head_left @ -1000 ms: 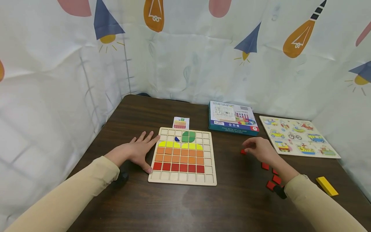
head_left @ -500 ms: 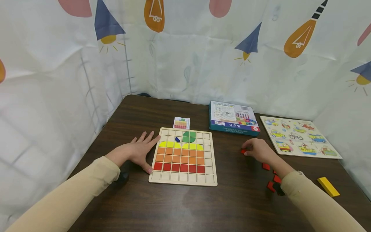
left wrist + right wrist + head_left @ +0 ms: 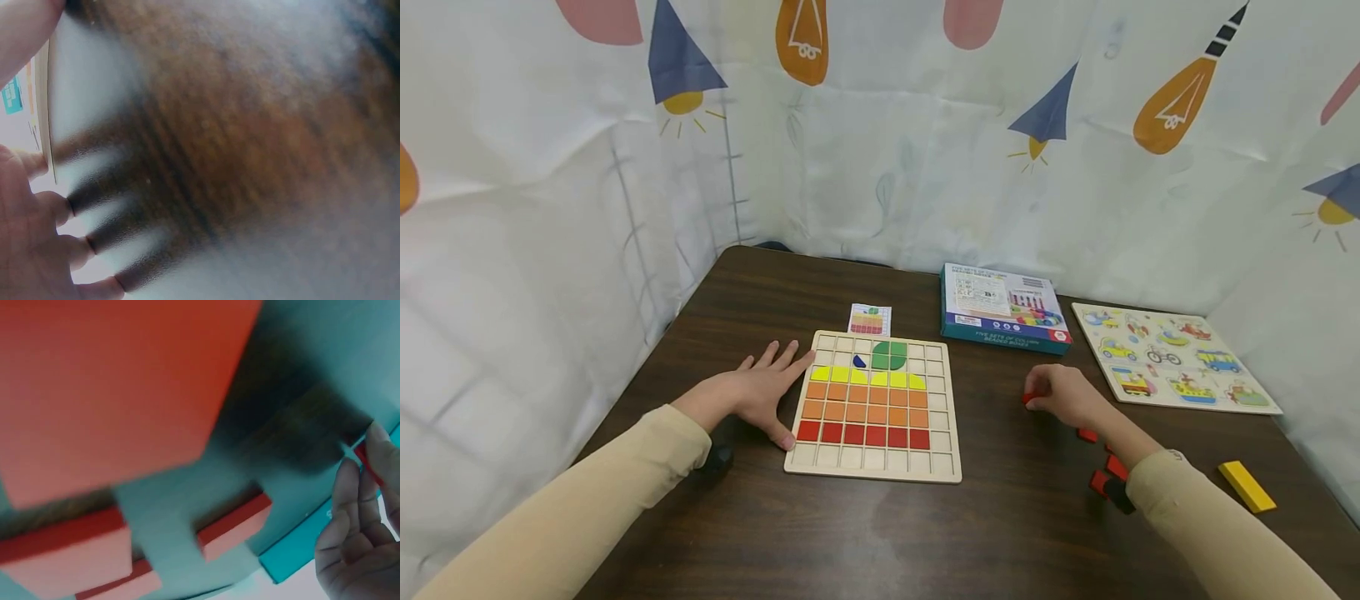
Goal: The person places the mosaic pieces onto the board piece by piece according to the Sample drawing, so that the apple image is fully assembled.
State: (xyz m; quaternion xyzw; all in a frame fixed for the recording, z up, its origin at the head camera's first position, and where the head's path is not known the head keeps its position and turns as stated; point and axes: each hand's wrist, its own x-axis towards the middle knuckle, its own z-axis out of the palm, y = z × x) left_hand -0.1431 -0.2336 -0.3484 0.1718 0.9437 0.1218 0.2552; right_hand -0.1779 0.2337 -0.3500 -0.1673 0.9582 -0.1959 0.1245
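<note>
Since the earlier frame the right hand [image 3: 1063,393] is curling tighter, pinching a red tile [image 3: 1028,398] right of centre. The left hand [image 3: 758,392] is lying flat, fingers spread, touching the board [image 3: 938,417] left of centre. In the right wrist view, fingers [image 3: 350,506] are nipping the tile at the right edge above the surface [image 3: 300,434].

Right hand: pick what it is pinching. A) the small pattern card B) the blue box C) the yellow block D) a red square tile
D. The right hand pinches a red square tile in its fingertips, just above the table; the yellow block lies apart near its sleeve.
</note>
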